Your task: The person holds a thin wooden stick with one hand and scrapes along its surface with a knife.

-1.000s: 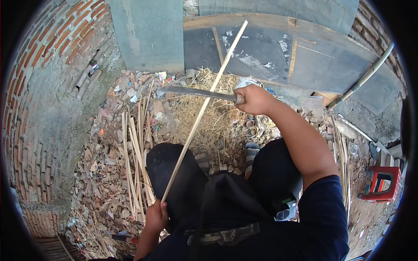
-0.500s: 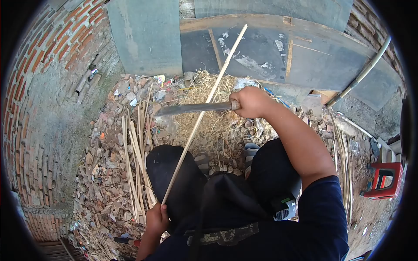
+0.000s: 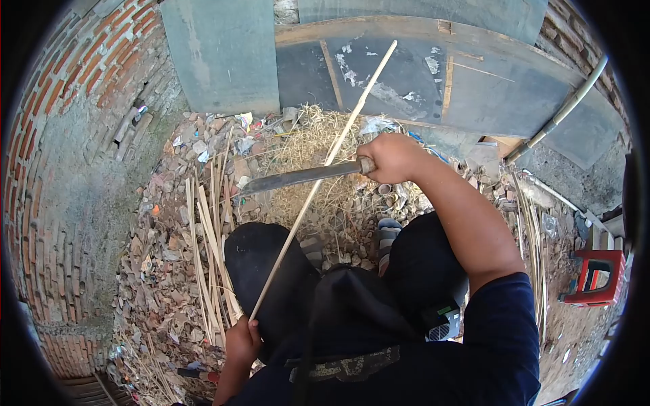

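My right hand [image 3: 393, 159] is closed round the handle of a machete [image 3: 298, 177], whose long blade points left. The blade lies across a pale bamboo strip [image 3: 352, 122], roughly at the strip's middle. My left hand [image 3: 242, 340] grips the strip's lower end beside my left knee. From there the strip slants up and to the right, over my left thigh, and its far end stands in front of the dark panels. Curled shavings [image 3: 315, 135] are heaped on the ground beneath the blade.
Several bamboo strips [image 3: 210, 250] lie on the rubble to my left, and more strips [image 3: 531, 250] lie to my right. A brick wall [image 3: 61, 203] rises at the left. Dark panels [image 3: 501, 101] stand ahead. A red stool [image 3: 596, 279] is at the far right.
The strip's far end has swung slightly to the right. The machete's tip has dropped a little, so its blade slants more. Both hands keep their hold.
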Demonstrator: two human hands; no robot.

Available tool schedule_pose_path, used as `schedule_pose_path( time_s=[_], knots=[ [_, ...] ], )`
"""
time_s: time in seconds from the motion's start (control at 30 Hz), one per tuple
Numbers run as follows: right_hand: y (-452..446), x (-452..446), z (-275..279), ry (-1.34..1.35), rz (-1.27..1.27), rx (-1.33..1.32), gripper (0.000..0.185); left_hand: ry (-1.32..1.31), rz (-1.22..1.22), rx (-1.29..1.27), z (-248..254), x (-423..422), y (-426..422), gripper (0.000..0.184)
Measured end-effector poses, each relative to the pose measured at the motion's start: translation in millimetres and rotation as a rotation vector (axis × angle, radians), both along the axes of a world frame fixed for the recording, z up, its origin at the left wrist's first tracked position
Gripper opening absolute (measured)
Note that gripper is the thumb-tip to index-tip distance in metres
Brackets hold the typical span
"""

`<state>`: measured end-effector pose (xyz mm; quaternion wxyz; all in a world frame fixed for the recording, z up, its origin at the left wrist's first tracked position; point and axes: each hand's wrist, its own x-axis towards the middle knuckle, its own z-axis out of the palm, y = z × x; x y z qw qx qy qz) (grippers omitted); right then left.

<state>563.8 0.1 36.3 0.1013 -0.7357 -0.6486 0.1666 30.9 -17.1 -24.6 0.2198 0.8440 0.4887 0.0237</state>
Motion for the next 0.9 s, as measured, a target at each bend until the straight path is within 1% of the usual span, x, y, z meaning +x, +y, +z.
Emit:
schedule_pose_path(
  time_s=[0.07, 0.1, 0.17, 0.23, 0.33, 0.43, 0.53, 0.57, 0.67, 0.7, 0.83, 0.9],
  knots=[
    [9, 11, -8, 0.123, -0.039, -0.061, 0.022, 0.001, 0.008, 0.012, -2, -4, -4, 0.035],
    [12, 19, -15, 0.139, -0.106, -0.017, 0.024, 0.002, 0.011, 0.017, -1, -3, -2, 0.035],
    [16, 25, -23, 0.1, -0.156, -0.022, 0.025, -0.003, 0.01, 0.018, 1, 1, 2, 0.035],
    [15, 17, -16, 0.102, -0.198, -0.031, 0.026, 0.008, 0.006, 0.001, 8, 0, 2, 0.034],
    [9, 4, -4, 0.036, -0.085, -0.008, 0.026, 0.017, 0.003, 0.01, 5, -2, -2, 0.03],
    [3, -8, 9, -0.039, -0.005, -0.055, 0.026, 0.039, 0.014, 0.073, -6, -5, -1, 0.031],
    [14, 38, -28, 0.161, -0.274, 0.019, 0.025, 0.037, 0.023, 0.107, -8, -2, 1, 0.03],
    [15, 50, -34, 0.224, -0.328, 0.024, 0.025, 0.037, 0.032, 0.091, -7, -2, 3, 0.03],
    [9, 47, -34, 0.201, -0.346, 0.066, 0.026, 0.039, 0.011, 0.119, -6, -6, 0, 0.031],
    [7, 42, -30, 0.208, -0.337, 0.073, 0.025, 0.036, 0.002, 0.136, -14, -12, 0, 0.031],
    [-2, 10, 1, 0.032, -0.155, 0.005, 0.021, 0.073, 0.016, 0.14, -12, -5, -4, 0.03],
    [-4, 3, 4, -0.071, -0.068, 0.03, 0.022, 0.1, 0.017, 0.155, -13, -3, -3, 0.03]
  ],
)
